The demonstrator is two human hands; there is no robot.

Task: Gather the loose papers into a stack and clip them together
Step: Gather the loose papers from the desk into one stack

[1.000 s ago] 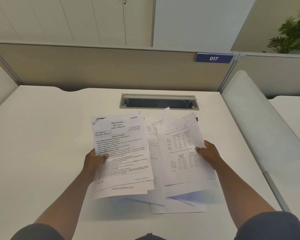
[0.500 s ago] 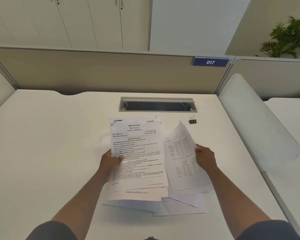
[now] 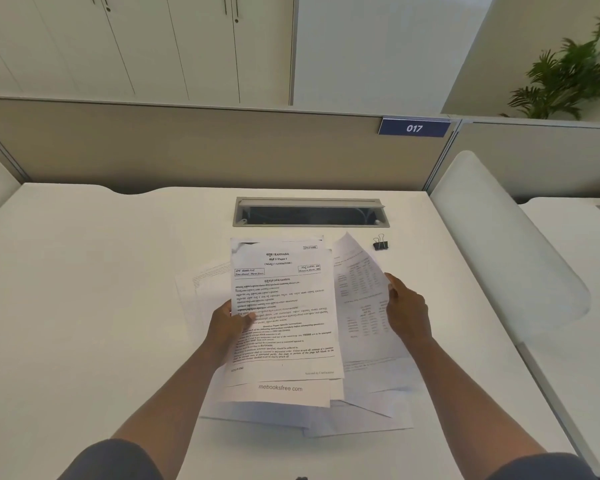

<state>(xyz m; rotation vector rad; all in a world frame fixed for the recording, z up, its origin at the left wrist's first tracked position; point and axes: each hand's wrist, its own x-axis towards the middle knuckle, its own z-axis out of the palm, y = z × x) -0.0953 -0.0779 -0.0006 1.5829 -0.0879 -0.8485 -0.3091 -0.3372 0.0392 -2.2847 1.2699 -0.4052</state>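
Observation:
Several printed white papers (image 3: pixel 284 327) sit in a rough, uneven pile at the middle of the white desk (image 3: pixel 84 289). My left hand (image 3: pixel 229 323) grips the left edge of the top sheets, thumb on the printed page. My right hand (image 3: pixel 404 306) holds the right edge of a sheet with tables (image 3: pixel 357 289), which stands tilted beside the main pile. More sheets fan out underneath, toward me. A small black binder clip (image 3: pixel 380 243) lies on the desk behind the papers, to the right, apart from both hands.
A grey cable slot (image 3: pixel 309 212) is set into the desk behind the papers. A beige partition (image 3: pixel 187 147) with a blue "017" tag (image 3: pixel 414 128) closes the back. A white curved divider (image 3: pixel 506 244) stands at the right edge.
Both hands have drawn the sheets together toward the middle. The right-hand sheet has swung up on edge, and the binder clip behind it has come into view.

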